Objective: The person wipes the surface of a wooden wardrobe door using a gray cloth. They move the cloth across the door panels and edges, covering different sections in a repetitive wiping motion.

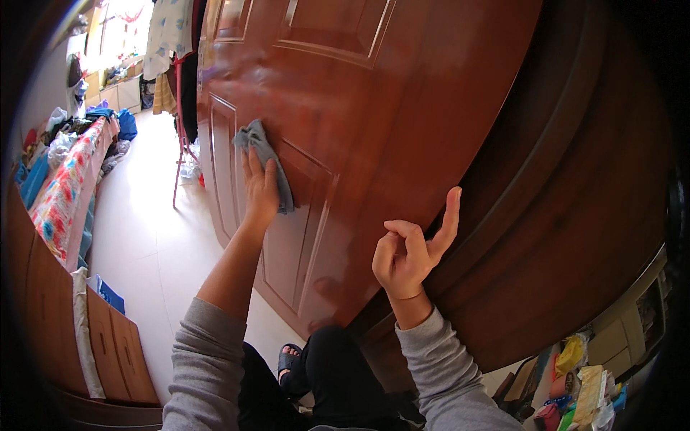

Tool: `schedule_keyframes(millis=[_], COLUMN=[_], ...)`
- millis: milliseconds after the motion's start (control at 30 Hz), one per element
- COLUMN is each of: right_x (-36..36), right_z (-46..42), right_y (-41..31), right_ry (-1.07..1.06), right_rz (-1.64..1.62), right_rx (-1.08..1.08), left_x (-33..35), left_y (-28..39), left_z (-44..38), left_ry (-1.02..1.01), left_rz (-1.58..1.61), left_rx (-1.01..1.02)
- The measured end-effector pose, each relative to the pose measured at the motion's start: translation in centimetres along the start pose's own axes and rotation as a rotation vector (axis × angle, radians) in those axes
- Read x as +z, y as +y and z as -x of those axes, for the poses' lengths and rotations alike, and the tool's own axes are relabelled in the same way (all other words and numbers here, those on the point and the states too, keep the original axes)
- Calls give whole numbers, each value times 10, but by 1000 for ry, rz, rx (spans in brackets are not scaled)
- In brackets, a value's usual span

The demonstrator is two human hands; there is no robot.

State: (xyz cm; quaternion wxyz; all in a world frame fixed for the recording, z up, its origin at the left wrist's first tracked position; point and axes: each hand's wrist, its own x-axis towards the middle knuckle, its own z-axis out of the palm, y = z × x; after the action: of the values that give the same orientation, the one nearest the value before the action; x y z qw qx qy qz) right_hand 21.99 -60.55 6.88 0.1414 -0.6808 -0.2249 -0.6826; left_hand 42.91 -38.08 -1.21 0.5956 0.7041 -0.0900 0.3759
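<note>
A brown panelled door (366,134) fills the middle of the view, standing open at a slant. My left hand (262,186) presses a folded grey-blue cloth (264,151) flat against the door, between two of its raised panels. The fingers point up and lie over the cloth's left part. Near the door's right edge my right hand (407,253) is raised, palm partly towards me, with the index finger stretched up and the other fingers curled. Nothing shows in it; whether it touches the door cannot be told.
Left of the door are pale floor tiles (140,242), a red metal rack (179,108) with hanging clothes and a bench under a floral cloth (70,188). A wooden cabinet (108,345) is at lower left. Dark wood panelling (539,258) lies right, with bags and packages (587,388) below.
</note>
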Motion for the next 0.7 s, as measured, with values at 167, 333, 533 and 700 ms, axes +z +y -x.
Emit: schedule_keyframes(millis=[167, 333, 533, 700], right_x=[1, -2, -4, -5], right_z=[1, 1, 2, 20], right_y=[-2, 2, 1, 4], right_ry=[4, 5, -33, -30], right_rz=[17, 40, 35, -61], right_rx=[3, -12, -12, 121], left_x=[4, 16, 22, 31], left_y=[-6, 90, 204, 248], left_z=[1, 3, 38, 53], left_ry=[14, -53, -76, -222], left_rz=[158, 93, -43, 5], left_rx=[-168, 120, 707, 1019])
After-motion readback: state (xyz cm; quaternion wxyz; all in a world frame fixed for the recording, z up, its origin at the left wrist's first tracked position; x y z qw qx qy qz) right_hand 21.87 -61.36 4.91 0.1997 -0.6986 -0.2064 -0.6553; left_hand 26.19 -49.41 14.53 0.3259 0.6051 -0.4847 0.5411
